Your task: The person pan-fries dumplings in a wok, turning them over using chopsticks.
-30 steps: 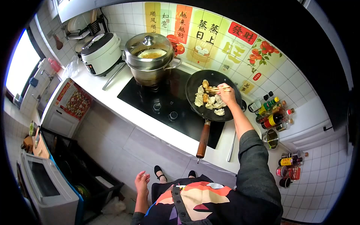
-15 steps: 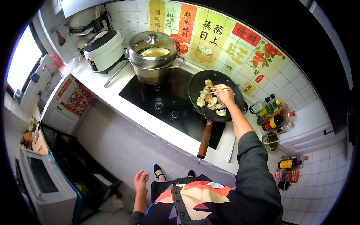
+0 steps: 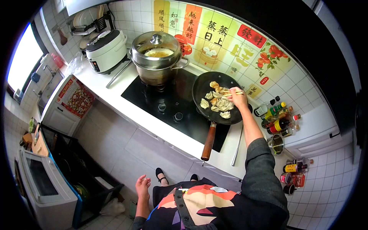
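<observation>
Wok cooking seen from above. The chopsticks (image 3: 233, 93) lie with their long axis nearly crosswise in the head view, tips directed left over the dumplings (image 3: 222, 103) and rear ends projecting right beyond the right hand (image 3: 238, 97). The black wok (image 3: 205, 82) occupies the right end of the glass cooktop (image 3: 149, 103); its wooden handle (image 3: 208, 142) points toward the person, crossing the cooktop's front edge and reaching past that of the countertop (image 3: 111, 94). Relative to the preceding frame, the right hand and chopsticks have shifted right, toward the wok's right rim, and the dumplings at the upper left of the cluster are more spread out; the left hand (image 3: 142, 184) is little changed. The right hand is closed on the chopsticks, above the right part of the wok, with the dumplings to its left and just below. The left hand, well apart from the right and from the wok, is held over the floor in front of the countertop, fingers loosely parted and slightly bent. A lidded steel pot (image 3: 155, 73) stands at the cooktop's left end, and bottles (image 3: 276, 119) lie to the right of the wok.
</observation>
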### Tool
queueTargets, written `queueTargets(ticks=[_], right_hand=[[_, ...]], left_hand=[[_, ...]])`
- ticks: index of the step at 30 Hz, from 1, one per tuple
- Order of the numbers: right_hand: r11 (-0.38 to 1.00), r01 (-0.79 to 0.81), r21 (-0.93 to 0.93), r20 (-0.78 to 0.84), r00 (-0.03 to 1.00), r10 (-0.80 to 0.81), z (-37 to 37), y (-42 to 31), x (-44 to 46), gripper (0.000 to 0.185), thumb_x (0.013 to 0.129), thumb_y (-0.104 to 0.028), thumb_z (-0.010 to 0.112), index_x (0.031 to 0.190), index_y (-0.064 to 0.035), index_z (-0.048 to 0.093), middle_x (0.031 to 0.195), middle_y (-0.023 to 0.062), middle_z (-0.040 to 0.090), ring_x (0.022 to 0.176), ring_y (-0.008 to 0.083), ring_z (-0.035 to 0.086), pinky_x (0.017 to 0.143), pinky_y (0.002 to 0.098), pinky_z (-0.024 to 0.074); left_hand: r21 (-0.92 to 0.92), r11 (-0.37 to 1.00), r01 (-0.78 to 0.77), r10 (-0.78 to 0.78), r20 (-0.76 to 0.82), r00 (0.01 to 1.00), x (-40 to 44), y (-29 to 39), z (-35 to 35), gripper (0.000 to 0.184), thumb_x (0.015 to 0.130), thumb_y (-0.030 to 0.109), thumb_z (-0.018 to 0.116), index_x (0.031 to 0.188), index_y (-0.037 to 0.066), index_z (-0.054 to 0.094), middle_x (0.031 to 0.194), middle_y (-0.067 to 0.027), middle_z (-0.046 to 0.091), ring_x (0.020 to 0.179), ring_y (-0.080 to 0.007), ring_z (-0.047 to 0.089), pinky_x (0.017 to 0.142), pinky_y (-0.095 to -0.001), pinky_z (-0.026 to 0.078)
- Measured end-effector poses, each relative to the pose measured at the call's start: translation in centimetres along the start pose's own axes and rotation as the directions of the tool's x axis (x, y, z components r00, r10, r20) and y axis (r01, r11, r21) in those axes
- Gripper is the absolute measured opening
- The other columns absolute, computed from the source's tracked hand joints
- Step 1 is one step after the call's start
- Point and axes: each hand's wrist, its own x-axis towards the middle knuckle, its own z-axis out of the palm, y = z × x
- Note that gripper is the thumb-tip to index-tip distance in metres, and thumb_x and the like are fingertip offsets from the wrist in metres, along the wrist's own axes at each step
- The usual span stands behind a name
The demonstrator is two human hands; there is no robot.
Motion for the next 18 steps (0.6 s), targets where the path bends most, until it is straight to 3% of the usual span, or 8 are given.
queueTargets(ticks=[5,7,8,12,15,18], right_hand=[[0.999,0.045,0.021,-0.062,0.997,-0.044,-0.3,2.3,1.8,0.022,0.08,-0.015,0.04,0.081,0.0032,0.05,0.076,0.0141,0.056,0.061,0.0201,0.06,0.051,0.0252,0.0489],[0.871,-0.153,0.468,-0.129,0.963,0.238,-0.5,2.5,2.3,0.015,0.074,-0.009,0.046,0.078,0.0041,0.051,0.068,0.0174,0.056,0.058,0.0236,0.06,0.049,0.0269,0.0503],[0.82,-0.202,0.535,-0.118,0.944,0.309,-0.5,2.5,2.2,0.014,0.073,-0.008,0.047,0.08,0.0035,0.049,0.07,0.0195,0.055,0.06,0.0257,0.06,0.051,0.0279,0.0511],[0.843,-0.232,0.485,-0.141,0.931,0.337,-1.0,3.2,1.9,0.014,0.074,-0.009,0.045,0.083,0.0026,0.047,0.073,0.0181,0.054,0.062,0.0248,0.06,0.053,0.0279,0.051],[0.886,-0.162,0.435,-0.156,0.955,0.252,-1.3,2.9,1.4,0.016,0.076,-0.009,0.044,0.088,0.002,0.046,0.077,0.0172,0.054,0.064,0.0244,0.06,0.055,0.0287,0.0511],[0.857,-0.14,0.496,-0.066,0.978,0.198,-0.1,1.4,0.7,0.016,0.08,-0.011,0.044,0.091,0.0002,0.045,0.08,0.0152,0.054,0.065,0.0232,0.06,0.052,0.0282,0.0503]], left_hand=[[0.035,0.999,-0.01,0.01,0.0,1.0,-0.2,0.4,0.3,0.02,0.077,0.006,0.045,0.097,0.006,0.05,0.077,-0.0046,0.056,0.069,-0.0114,0.053,0.059,-0.0215,0.041],[0.039,0.999,-0.007,0.007,-0.005,1.0,-0.4,0.3,0.2,0.02,0.077,0.006,0.045,0.097,0.006,0.05,0.077,-0.0045,0.056,0.07,-0.0114,0.053,0.059,-0.0215,0.041],[0.042,0.999,-0.002,0.002,-0.007,1.0,-0.4,0.2,0.1,0.02,0.077,0.006,0.045,0.097,0.007,0.05,0.077,-0.0044,0.056,0.07,-0.0113,0.053,0.059,-0.0215,0.041],[0.033,0.999,-0.006,0.006,0.001,1.0,-0.5,-0.2,-0.5,0.02,0.077,0.006,0.045,0.097,0.007,0.05,0.076,-0.0043,0.056,0.069,-0.0113,0.053,0.059,-0.0214,0.041],[0.02,1.0,0.0,0.0,-0.011,1.0,-0.4,-0.4,-0.7,0.02,0.077,0.006,0.045,0.097,0.007,0.05,0.076,-0.0043,0.056,0.069,-0.0113,0.053,0.059,-0.0214,0.041],[0.023,1.0,0.012,-0.012,-0.002,1.0,-0.3,-0.8,-0.7,0.02,0.078,0.006,0.045,0.097,0.007,0.05,0.076,-0.0043,0.056,0.07,-0.0114,0.053,0.06,-0.0214,0.041]])
